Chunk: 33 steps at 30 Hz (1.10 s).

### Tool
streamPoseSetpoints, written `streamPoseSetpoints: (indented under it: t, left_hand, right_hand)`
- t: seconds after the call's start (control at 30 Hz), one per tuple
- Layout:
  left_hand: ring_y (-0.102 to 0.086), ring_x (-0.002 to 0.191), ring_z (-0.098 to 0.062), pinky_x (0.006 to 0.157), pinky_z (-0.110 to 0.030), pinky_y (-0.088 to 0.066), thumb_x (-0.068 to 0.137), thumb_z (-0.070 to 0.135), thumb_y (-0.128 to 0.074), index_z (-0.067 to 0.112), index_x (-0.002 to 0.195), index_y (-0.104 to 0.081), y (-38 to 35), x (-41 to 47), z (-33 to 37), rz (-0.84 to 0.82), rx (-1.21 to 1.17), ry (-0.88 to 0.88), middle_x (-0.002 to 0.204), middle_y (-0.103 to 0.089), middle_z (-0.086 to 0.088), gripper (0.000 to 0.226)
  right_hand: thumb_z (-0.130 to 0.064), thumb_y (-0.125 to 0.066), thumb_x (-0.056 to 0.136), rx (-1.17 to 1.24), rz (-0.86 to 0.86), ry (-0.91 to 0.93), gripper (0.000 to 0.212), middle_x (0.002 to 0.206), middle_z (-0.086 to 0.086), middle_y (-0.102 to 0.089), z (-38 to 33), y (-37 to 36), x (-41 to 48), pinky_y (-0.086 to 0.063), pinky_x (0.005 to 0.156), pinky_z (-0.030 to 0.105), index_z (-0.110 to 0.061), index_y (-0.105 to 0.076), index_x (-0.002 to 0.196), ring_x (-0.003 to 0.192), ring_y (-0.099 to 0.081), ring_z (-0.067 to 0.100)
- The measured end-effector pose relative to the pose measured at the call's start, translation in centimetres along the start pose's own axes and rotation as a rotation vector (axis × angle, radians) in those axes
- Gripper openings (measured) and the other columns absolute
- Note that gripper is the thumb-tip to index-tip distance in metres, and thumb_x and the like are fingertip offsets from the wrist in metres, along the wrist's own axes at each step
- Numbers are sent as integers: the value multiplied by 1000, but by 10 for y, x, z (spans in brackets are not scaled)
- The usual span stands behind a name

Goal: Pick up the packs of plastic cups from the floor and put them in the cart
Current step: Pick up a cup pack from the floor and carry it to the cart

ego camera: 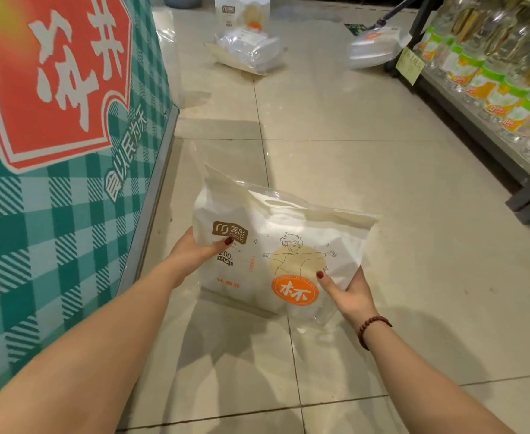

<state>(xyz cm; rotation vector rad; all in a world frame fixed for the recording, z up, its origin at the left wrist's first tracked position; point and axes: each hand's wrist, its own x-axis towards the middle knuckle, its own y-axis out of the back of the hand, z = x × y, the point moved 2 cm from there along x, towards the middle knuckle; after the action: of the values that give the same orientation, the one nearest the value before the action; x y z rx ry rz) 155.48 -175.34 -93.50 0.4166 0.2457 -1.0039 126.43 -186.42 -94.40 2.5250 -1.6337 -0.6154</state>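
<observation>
above floor tiles (367, 158), left hand (194, 250) and right hand (348, 292) both clamped on cup pack (276, 245); keep pack level, grip firm, cart unseen.

Left arm: bare, reaching from 7 o'clock toward centre.
Left grip (194, 250): thumb on top, closed on something.
Right grip (350, 292): thumb on top, clasping, beaded bracelet at wrist.
</observation>
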Motion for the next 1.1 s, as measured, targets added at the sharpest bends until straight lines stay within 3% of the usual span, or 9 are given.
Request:
streamPoseSetpoints:
  t: [0.13, 0.23, 0.33, 0.4, 0.5, 0.63, 0.73, 0.87, 1.1]
  left_hand:
    - [-60, 106, -14, 91, -32, -46, 75, 40, -80, 30, 123, -55, -5, -7, -12, 69, -21, 26, 108, -65, 16, 55]
    - [-62, 108, -17, 95, -39, -49, 69, 52, -81, 30, 121, -60, -8, -6, 0, 97, 1, 35, 109, -69, 12, 59]
    - [-66, 103, -18, 95, -43, -52, 49, 67, -80, 31, 109, -65, -9, -4, 19, 99, 8, 60, 104, -72, 10, 72]
    - [-65, 106, -18, 91, -37, -51, 51, 60, -86, 30, 108, -63, -8, -10, 34, 79, 8, 50, 104, -71, 11, 69]
    - [-48, 122, -17, 93, -29, -39, 71, 39, -82, 15, 135, -46, -2, -20, 59, 100, -1, 77, 126, -54, 4, 77]
    - [-46, 124, -22, 96, -31, -33, 71, 39, -81, 14, 137, -43, 13, -50, 129, 97, -44, 47, 143, -45, -12, 81]
    - [-47, 121, -22, 93, -28, -33, 78, 31, -79, 12, 133, -46, 27, -83, 192, 102, -43, 30, 130, -51, -10, 66]
    - [-46, 128, -21, 100, -29, -34, 78, 32, -80, 12, 138, -43, 46, -137, 290, 133, -71, -15, 142, -49, -8, 73]
    - [-50, 127, -20, 101, -31, -38, 72, 40, -83, 14, 134, -48, 67, -217, 462, 106, -98, -97, 141, -52, -5, 75]
  right_hand:
    - [-36, -84, 72, -48, -93, -126, 72, 124, -6, -59, 25, -5, 3, -44, 97, 28, -19, -44, 130, 118, -55, 14]
    - [-39, -73, 83, 36, -52, -122, 54, 118, -9, -62, 17, -9, 8, -46, 96, 29, -21, -48, 127, 108, -59, 11]
    - [-48, -69, 79, 93, 0, -84, 57, 112, -6, -70, -2, -6, 19, -49, 101, 36, -17, -57, 127, 108, -66, 14]
    - [-42, -71, 83, 29, 26, -74, 42, 102, -6, -73, -18, 2, 25, -53, 97, 37, -17, -66, 116, 99, -69, 13]
    - [-41, -77, 80, -35, 106, -90, 35, 93, -6, -75, -50, 21, 28, -55, 90, 36, -18, -71, 106, 93, -70, 15]
    - [-38, -82, 75, -37, 177, -94, 31, 83, -6, -58, -126, 49, 11, -43, 67, 22, -24, -55, 76, 80, -55, 14]
    - [-33, -83, 75, 13, 179, -89, 48, 69, -11, -40, -196, 71, -17, -27, 51, 15, -31, -36, 66, 60, -38, 5]
    - [-29, -83, 76, 85, 201, -81, 26, 76, -6, -62, -290, 105, -62, -42, 66, 19, -10, -65, 79, 71, -52, 9]
    - [-37, -87, 70, 140, 287, -80, 48, 105, 12, -73, -454, 180, -142, -52, 91, 34, -1, -68, 95, 98, -66, 17]
